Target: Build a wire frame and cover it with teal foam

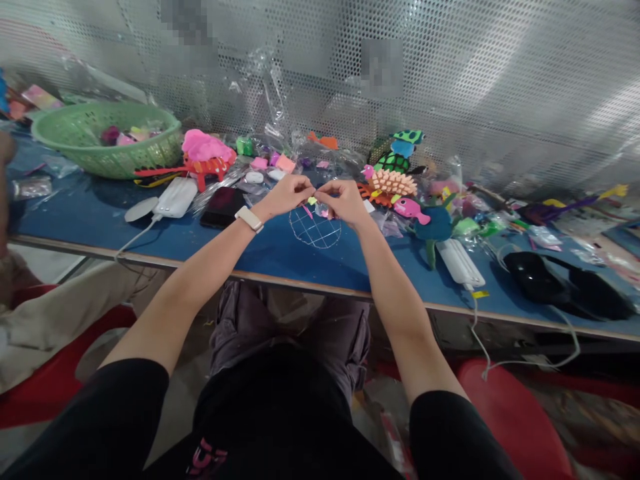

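Grip narrow on both sides: left hand [286, 195] and right hand [347, 201] pinch close together, small yellow piece [313, 201] held between their fingertips. Wire net [321, 248], round with crossed strands, shows just below the fingers over the blue worktop [280, 255], near its front edge; can't tell if it hangs or lies flat. Pink strip [307, 211] at the net's upper part.

Left of the hands: dark phone [221, 207] flat on the worktop, then white charger [177, 198] with cable, pale disc [141, 209] beside it. Pink-and-red toy [207, 157] behind these, green basket [107, 157] with small bright pieces inside further left.

Right of the hands: spiky peach toy [394, 182], pink fish [411, 209], teal toy [433, 224], second white charger [460, 263], black item [565, 287] further right. Plastic bags and foam bits spread along the back, perforated panel [310, 73] behind. Another person's leg [65, 310] at far left, red stool [515, 420] lower right.
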A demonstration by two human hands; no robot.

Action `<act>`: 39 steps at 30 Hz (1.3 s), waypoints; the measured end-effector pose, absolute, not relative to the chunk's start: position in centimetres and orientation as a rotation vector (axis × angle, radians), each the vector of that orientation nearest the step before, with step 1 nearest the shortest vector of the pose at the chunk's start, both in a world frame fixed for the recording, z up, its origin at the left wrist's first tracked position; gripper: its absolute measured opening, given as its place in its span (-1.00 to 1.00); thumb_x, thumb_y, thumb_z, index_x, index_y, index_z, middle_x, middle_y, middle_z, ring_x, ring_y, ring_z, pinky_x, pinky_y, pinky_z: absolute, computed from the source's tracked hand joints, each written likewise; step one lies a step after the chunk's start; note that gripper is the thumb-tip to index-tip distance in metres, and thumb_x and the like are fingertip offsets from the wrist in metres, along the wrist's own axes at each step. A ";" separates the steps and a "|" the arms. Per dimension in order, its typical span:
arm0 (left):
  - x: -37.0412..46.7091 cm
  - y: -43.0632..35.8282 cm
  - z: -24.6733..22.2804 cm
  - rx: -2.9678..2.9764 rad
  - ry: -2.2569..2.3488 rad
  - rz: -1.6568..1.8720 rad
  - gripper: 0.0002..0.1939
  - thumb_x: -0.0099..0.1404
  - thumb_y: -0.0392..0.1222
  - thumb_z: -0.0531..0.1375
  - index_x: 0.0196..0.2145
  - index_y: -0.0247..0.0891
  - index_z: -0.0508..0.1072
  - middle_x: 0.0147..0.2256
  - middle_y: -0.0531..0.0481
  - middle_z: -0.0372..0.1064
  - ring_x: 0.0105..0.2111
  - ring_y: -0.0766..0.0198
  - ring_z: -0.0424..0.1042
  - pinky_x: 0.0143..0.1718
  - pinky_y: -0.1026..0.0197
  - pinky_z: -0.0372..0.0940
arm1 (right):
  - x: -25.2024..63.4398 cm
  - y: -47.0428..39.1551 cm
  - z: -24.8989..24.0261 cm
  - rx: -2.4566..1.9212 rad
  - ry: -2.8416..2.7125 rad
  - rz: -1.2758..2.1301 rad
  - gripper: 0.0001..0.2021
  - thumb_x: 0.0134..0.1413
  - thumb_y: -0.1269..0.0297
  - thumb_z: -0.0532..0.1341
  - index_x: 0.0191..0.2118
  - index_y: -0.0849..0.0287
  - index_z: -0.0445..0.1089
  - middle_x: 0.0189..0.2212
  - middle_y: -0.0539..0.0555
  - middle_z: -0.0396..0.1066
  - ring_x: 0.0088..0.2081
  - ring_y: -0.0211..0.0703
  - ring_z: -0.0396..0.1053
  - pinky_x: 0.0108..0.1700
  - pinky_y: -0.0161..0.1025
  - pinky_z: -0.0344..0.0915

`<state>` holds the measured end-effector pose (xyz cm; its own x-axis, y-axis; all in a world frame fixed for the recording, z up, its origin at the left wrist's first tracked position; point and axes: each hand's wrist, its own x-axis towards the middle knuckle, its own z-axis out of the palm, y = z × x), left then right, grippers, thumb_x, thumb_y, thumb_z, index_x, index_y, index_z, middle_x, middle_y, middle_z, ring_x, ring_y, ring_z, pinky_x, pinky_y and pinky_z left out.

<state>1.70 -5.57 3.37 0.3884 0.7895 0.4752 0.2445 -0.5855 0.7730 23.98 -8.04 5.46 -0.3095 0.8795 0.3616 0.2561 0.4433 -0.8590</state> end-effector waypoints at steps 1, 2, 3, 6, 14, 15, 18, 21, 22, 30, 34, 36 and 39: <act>1.7 -5.6 3.4 2.085 0.917 1.207 -0.79 0.54 -0.09 0.37 -0.29 -0.14 0.57 -0.36 -0.08 0.55 -0.35 0.18 0.49 -0.17 0.03 0.46 | 24.0 -7.9 5.3 -0.981 -1.791 0.886 -0.50 0.09 -0.30 0.61 -0.32 0.08 0.63 -0.39 0.06 0.66 -0.65 -0.31 0.35 -0.67 -0.23 0.17; 1.8 -5.6 3.3 2.116 0.947 1.261 -0.88 0.52 -0.12 0.39 -0.21 -0.15 0.60 -0.27 -0.11 0.62 -0.28 0.16 0.55 -0.10 0.03 0.50 | 24.0 -7.7 5.1 -0.991 -1.772 0.885 -0.51 0.09 -0.28 0.61 -0.32 0.08 0.64 -0.39 0.07 0.67 -0.65 -0.31 0.35 -0.67 -0.23 0.16; 1.8 -5.6 3.3 2.143 0.971 1.315 -0.94 0.50 -0.17 0.40 -0.13 -0.16 0.62 -0.16 -0.13 0.66 -0.21 0.13 0.59 -0.04 0.02 0.52 | 23.9 -7.5 4.9 -1.000 -1.751 0.879 -0.52 0.10 -0.28 0.60 -0.32 0.08 0.64 -0.39 0.07 0.67 -0.65 -0.30 0.35 -0.67 -0.23 0.16; 1.7 -5.6 3.3 2.261 1.009 1.372 -0.88 0.44 -0.27 0.42 -0.07 -0.17 0.64 0.02 -0.16 0.65 -0.10 0.09 0.62 0.09 -0.03 0.52 | 23.7 -7.0 4.3 -1.014 -1.701 0.852 -0.53 0.12 -0.26 0.59 -0.33 0.08 0.64 -0.38 0.09 0.68 -0.65 -0.28 0.39 -0.67 -0.23 0.16; 1.5 -5.6 3.3 2.474 1.046 1.298 -0.92 0.51 -0.26 0.35 -0.14 -0.17 0.71 0.00 -0.19 0.65 0.08 -0.06 0.60 0.28 -0.12 0.46 | 23.3 -7.2 4.3 -1.034 -1.739 0.828 -0.57 0.18 -0.20 0.58 -0.33 0.10 0.65 -0.36 0.09 0.71 -0.62 -0.31 0.37 -0.66 -0.28 0.21; 1.5 -5.6 3.2 2.486 1.050 1.297 -0.90 0.54 -0.24 0.34 -0.13 -0.17 0.71 0.00 -0.19 0.66 0.10 -0.07 0.59 0.30 -0.12 0.45 | 23.3 -7.2 4.4 -1.035 -1.740 0.828 -0.59 0.18 -0.17 0.58 -0.33 0.10 0.65 -0.35 0.09 0.71 -0.62 -0.32 0.38 -0.66 -0.29 0.22; 1.4 -5.4 3.1 2.530 1.069 1.289 -0.82 0.58 -0.24 0.28 -0.15 -0.15 0.72 -0.02 -0.19 0.65 0.10 -0.07 0.59 0.27 -0.12 0.46 | 23.5 -7.0 4.3 -1.011 -1.755 0.867 -0.68 0.21 -0.04 0.57 -0.30 0.12 0.66 -0.29 0.10 0.72 -0.59 -0.31 0.44 -0.63 -0.29 0.30; 1.3 -5.1 3.1 2.575 1.072 1.294 -0.75 0.60 -0.29 0.22 -0.16 -0.13 0.72 -0.04 -0.21 0.64 0.08 -0.07 0.57 0.25 -0.12 0.45 | 23.6 -6.6 4.0 -0.969 -1.754 0.931 -0.71 0.26 -0.01 0.55 -0.24 0.12 0.67 -0.26 0.11 0.72 -0.56 -0.27 0.51 -0.57 -0.25 0.41; 1.3 -5.0 3.1 2.587 1.068 1.299 -0.75 0.60 -0.30 0.22 -0.15 -0.13 0.71 -0.05 -0.21 0.63 0.07 -0.06 0.57 0.24 -0.11 0.45 | 23.6 -6.5 3.9 -0.965 -1.751 0.936 -0.70 0.27 -0.03 0.55 -0.23 0.12 0.67 -0.26 0.11 0.71 -0.55 -0.25 0.52 -0.56 -0.24 0.44; 1.3 -4.8 3.1 2.614 1.102 1.255 -0.81 0.61 -0.32 0.22 -0.07 -0.15 0.66 -0.12 -0.21 0.61 0.09 -0.10 0.57 0.29 -0.11 0.42 | 23.1 -6.1 3.7 -0.986 -1.750 0.855 -0.71 0.30 -0.02 0.52 -0.26 0.09 0.64 -0.35 0.06 0.66 -0.45 -0.22 0.55 -0.39 -0.21 0.55; 1.2 -5.1 3.4 2.500 1.143 1.295 -0.89 0.61 -0.24 0.28 0.01 -0.12 0.61 -0.13 -0.17 0.63 0.05 -0.09 0.61 0.21 -0.08 0.46 | 23.4 -6.2 3.7 -0.916 -1.793 0.788 -0.77 0.34 0.05 0.50 -0.26 0.07 0.62 -0.32 0.08 0.65 -0.40 -0.16 0.59 -0.33 -0.15 0.55; 1.1 -5.1 3.4 2.402 1.105 1.316 -0.96 0.59 -0.19 0.34 -0.04 -0.12 0.59 -0.15 -0.14 0.64 -0.02 -0.05 0.63 0.16 -0.07 0.49 | 23.5 -6.3 3.7 -0.911 -1.835 0.727 -0.80 0.36 0.09 0.48 -0.25 0.07 0.64 -0.32 0.09 0.66 -0.38 -0.11 0.62 -0.29 -0.11 0.55; 1.1 -4.7 3.1 2.257 1.004 1.351 -0.89 0.54 -0.13 0.42 -0.11 -0.13 0.56 -0.22 -0.09 0.63 -0.11 0.02 0.65 0.09 -0.05 0.54 | 23.5 -6.5 3.8 -0.968 -1.868 0.626 -0.82 0.41 0.12 0.44 -0.22 0.07 0.66 -0.32 0.09 0.66 -0.36 -0.06 0.65 -0.19 -0.04 0.60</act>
<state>1.07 -4.65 3.11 0.3038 0.7101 0.6351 0.4030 -0.6999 0.5897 23.53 -6.54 3.81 -0.2762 0.8261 0.4913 0.3627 0.5629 -0.7427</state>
